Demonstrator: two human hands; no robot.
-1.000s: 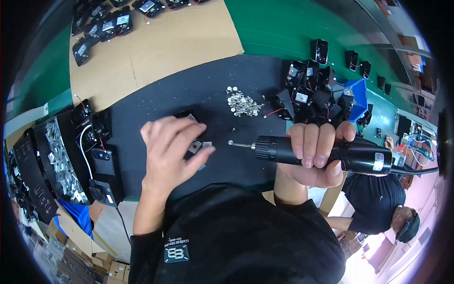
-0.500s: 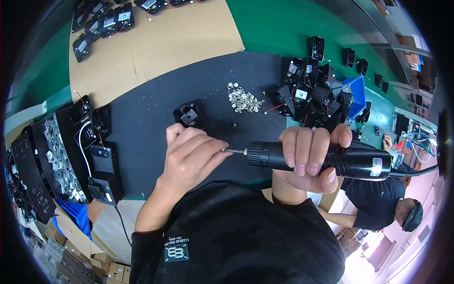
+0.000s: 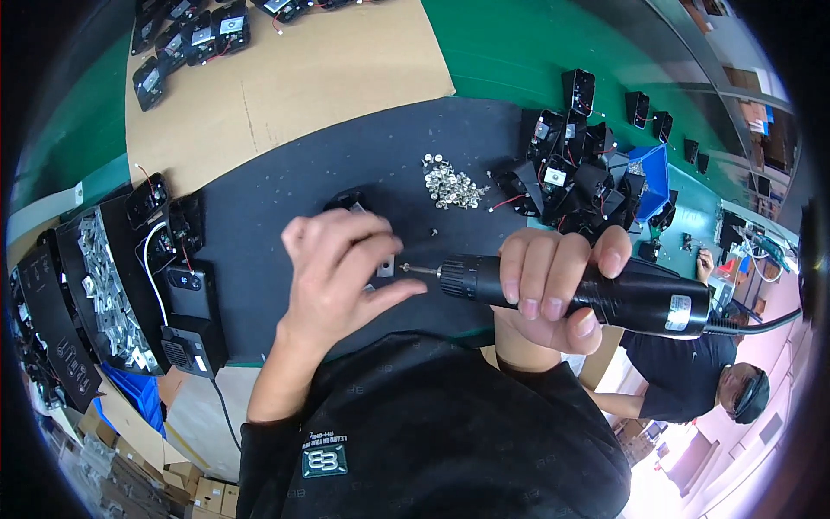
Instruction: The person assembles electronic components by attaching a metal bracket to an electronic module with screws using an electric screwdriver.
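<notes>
- Your right hand (image 3: 553,285) is wrapped tight around a black electric screwdriver (image 3: 596,294), a smooth cylinder lying level across the near edge of the mat, a pale label near its rear end and a cable running off to the right.
- Its thin metal bit (image 3: 419,270) points left and meets a small metal bracket (image 3: 385,264) that shows between your left fingers.
- Your left hand (image 3: 337,268) lies cupped over a small black part (image 3: 348,201), thumb stretched toward the bit; whether the fingers pinch the bracket you cannot tell, since the hand hides it.
- All of this sits on a dark, matte work mat (image 3: 277,190).
- A heap of shiny silver screws (image 3: 451,184) lies beyond the bit, with one stray screw nearer.
- Black plastic housings with red wires (image 3: 571,177) are piled to the right, beside a blue bin (image 3: 653,182).
- A sheet of brown cardboard (image 3: 303,82) lies beyond the mat on the green table.
- On your left, a black tray holds bright metal brackets (image 3: 104,285).
</notes>
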